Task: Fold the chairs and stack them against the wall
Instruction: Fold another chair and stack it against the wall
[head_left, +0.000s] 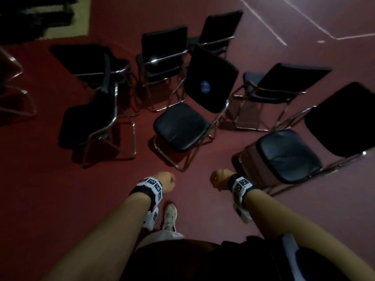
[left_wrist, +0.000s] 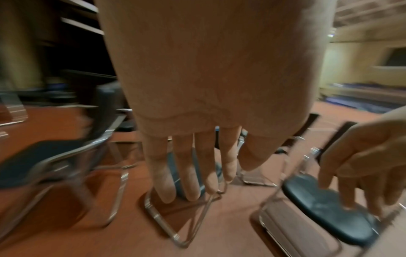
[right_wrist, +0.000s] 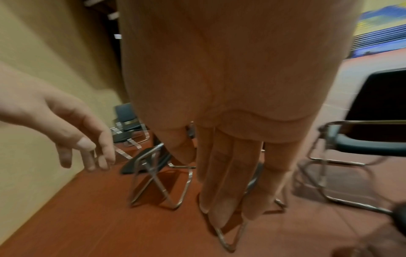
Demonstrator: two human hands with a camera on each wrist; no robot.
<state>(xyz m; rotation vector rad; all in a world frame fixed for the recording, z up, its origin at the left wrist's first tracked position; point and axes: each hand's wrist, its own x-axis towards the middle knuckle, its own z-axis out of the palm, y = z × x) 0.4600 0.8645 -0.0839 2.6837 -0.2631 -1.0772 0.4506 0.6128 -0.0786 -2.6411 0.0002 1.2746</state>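
Several black folding chairs with chrome frames stand unfolded on the red floor. The nearest one [head_left: 180,126] is straight ahead of me, its seat facing me. Another chair [head_left: 288,155] stands at the right, close to my right hand [head_left: 218,179]. My left hand [head_left: 167,180] hangs level with it, a little short of the middle chair's front leg. Both hands are empty, with fingers loose and pointing down: the left hand's fingers [left_wrist: 186,173] and the right hand's fingers [right_wrist: 228,173] show this in the wrist views. A yellow wall [right_wrist: 44,69] runs along the left.
More unfolded chairs crowd the back: one at the left [head_left: 89,118], one behind the middle chair [head_left: 164,55], one at the far right [head_left: 278,86]. My shoe [head_left: 170,217] is on open floor in front of the chairs. Bare floor lies at the lower left.
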